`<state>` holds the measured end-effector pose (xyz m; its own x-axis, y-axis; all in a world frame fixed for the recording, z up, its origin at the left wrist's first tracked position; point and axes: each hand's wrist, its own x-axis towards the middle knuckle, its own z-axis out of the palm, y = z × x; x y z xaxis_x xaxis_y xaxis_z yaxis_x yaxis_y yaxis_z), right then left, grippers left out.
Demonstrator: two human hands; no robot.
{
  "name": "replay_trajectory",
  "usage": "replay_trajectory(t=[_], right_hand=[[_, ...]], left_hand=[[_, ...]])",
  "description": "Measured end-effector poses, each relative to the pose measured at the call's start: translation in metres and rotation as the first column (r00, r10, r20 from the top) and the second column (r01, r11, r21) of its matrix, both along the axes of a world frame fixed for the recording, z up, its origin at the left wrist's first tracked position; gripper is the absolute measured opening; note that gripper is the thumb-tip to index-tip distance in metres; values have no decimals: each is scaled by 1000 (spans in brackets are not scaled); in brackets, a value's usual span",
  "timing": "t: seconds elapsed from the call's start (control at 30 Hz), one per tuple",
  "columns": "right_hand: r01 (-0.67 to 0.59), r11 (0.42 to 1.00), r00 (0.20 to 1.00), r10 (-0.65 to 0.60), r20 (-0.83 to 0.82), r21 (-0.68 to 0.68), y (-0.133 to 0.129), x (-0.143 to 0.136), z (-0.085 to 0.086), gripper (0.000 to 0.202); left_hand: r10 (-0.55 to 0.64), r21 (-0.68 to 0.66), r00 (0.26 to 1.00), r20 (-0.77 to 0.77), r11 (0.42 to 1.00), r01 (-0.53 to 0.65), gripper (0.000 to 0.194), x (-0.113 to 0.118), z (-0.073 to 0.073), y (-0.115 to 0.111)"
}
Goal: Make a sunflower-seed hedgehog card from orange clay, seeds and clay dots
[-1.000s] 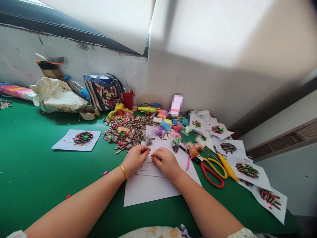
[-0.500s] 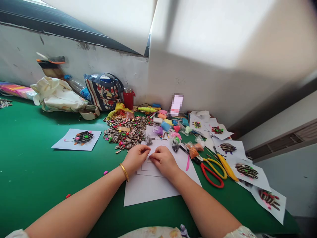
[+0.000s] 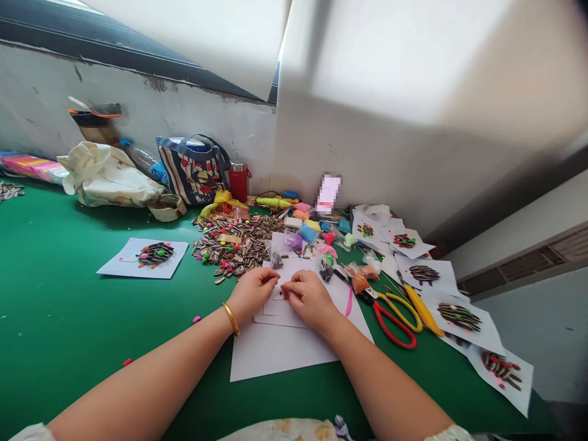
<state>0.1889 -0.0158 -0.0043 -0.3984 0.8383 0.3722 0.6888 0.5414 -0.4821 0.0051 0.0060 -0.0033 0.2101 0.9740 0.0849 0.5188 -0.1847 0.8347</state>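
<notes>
Both hands are over a small white card (image 3: 271, 320) on a larger white sheet (image 3: 285, 355). My left hand (image 3: 252, 295), with a gold bangle at its wrist, is closed in a pinch at the card's left side. What its fingertips hold, if anything, is too small to tell. My right hand (image 3: 311, 301) is closed, its fingertips down at an orange-brown piece (image 3: 286, 295) on the card, partly hidden by the fingers. Whether they grip it or press on it cannot be made out. Just left of that piece lies a tiny white spot with a dark centre.
Sunflower seeds (image 3: 243, 248) with coloured bits are heaped behind my left hand. Bagged clay (image 3: 309, 234) lies beyond the papers. Scissors (image 3: 395, 321) and a yellow cutter (image 3: 420, 309) are to the right, beside seed-hedgehog cards (image 3: 459, 318). Another hedgehog card (image 3: 154, 254) lies left.
My right hand has shifted slightly, and the orange-brown piece beneath its fingertips now shows. My left hand stays almost in place.
</notes>
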Motion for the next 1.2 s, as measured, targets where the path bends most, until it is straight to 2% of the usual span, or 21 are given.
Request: replay_trajectory(t=[0.2, 0.73, 0.97, 1.07, 1.2], right_hand=[[-9, 1000, 1000, 9, 13, -3, -1, 2, -1, 27], [-12, 1000, 1000, 12, 1, -10, -2, 2, -1, 26], [48, 999, 988, -44, -150, 21, -1, 5, 4, 23], [53, 999, 975, -51, -215, 3, -3, 5, 7, 21], [13, 1000, 954, -17, -300, -15, -6, 2, 9, 17]], left_hand=[[-3, 1, 1000, -10, 1000, 3, 23, -1, 0, 0], [8, 10, 1000, 1, 1000, -8, 24, -1, -1, 0], [48, -169, 959, 280, 986, 0, 28, 1, -4, 0], [50, -231, 907, 419, 972, 53, 30, 3, 2, -3], [-19, -224, 830, 558, 959, 172, 39, 6, 9, -9]])
